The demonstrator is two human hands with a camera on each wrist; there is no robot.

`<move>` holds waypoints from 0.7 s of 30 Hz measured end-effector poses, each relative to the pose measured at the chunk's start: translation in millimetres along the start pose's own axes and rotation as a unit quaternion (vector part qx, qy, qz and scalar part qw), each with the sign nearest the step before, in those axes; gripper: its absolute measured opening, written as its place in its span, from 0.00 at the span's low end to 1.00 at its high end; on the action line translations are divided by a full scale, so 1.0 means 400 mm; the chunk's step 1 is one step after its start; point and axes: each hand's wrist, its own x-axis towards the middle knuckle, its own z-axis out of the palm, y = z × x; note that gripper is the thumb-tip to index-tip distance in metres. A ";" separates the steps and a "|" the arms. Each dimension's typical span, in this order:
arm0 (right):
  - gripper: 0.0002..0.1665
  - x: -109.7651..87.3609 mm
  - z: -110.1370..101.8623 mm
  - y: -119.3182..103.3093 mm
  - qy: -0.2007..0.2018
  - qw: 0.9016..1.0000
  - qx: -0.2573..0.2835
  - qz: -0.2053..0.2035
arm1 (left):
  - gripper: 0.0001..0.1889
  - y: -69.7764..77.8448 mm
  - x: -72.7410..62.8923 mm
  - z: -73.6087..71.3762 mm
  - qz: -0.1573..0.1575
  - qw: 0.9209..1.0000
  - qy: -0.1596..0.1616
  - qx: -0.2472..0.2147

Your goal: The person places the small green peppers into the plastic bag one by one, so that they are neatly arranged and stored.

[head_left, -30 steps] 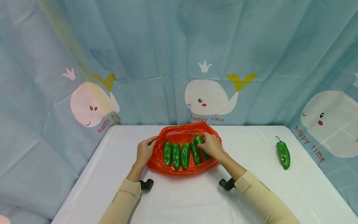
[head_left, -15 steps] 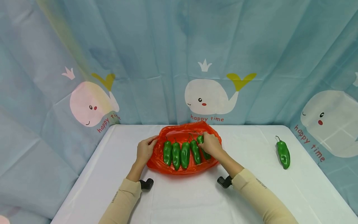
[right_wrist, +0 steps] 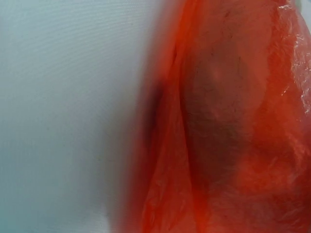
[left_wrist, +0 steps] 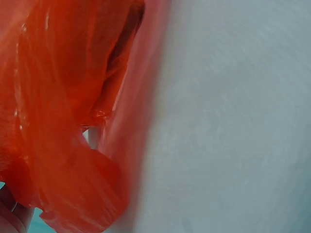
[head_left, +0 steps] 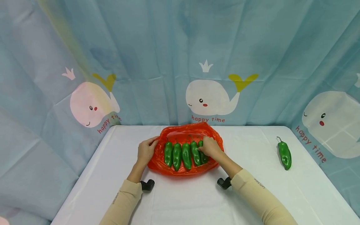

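Note:
A red plastic bag (head_left: 180, 172) lies spread on the table with several green chili peppers (head_left: 186, 156) side by side in it. At its left rim my left hand (head_left: 145, 151) pinches the plastic; in the left wrist view, fingers (left_wrist: 12, 213) show at the lower left beside the red plastic. Reaching into the right side of the bag, my right hand (head_left: 211, 147) grips the rightmost green chili pepper (head_left: 203, 158), partly hiding it. The right wrist view holds mostly red plastic (right_wrist: 243, 121), and no fingers can be made out there.
Another green chili pepper (head_left: 285, 154) lies alone near the right edge of the white table (head_left: 185, 203). Behind the table hangs a blue curtain (head_left: 152, 93) with whale prints. Black wrist devices (head_left: 147, 185) sit under both wrists.
My right hand has moved slightly left and nearer, shifting the rightmost pepper left against its neighbour. The peppers now stand closer together. My left hand has stayed at the rim.

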 end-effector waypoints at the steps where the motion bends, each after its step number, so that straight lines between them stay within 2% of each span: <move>1: 0.23 -0.001 -0.001 -0.001 0.003 1.000 -0.001 -0.002 | 0.13 0.001 0.000 -0.001 -0.001 1.000 -0.002 -0.001; 4: 0.25 -0.005 -0.006 0.000 0.016 1.000 -0.001 -0.010 | 0.14 0.000 0.001 -0.003 -0.003 1.000 -0.008 -0.006; 10: 0.37 -0.019 -0.036 0.010 0.026 0.999 0.012 -0.033 | 0.14 -0.005 0.000 -0.003 -0.011 1.000 -0.012 -0.012; 16: 0.31 -0.035 -0.084 0.027 0.060 0.994 0.036 -0.081 | 0.14 -0.006 -0.002 -0.005 -0.017 1.000 -0.013 -0.014; 21: 0.28 -0.043 -0.121 0.049 0.078 0.992 0.053 -0.085 | 0.14 -0.003 -0.001 -0.007 -0.018 1.000 -0.013 -0.016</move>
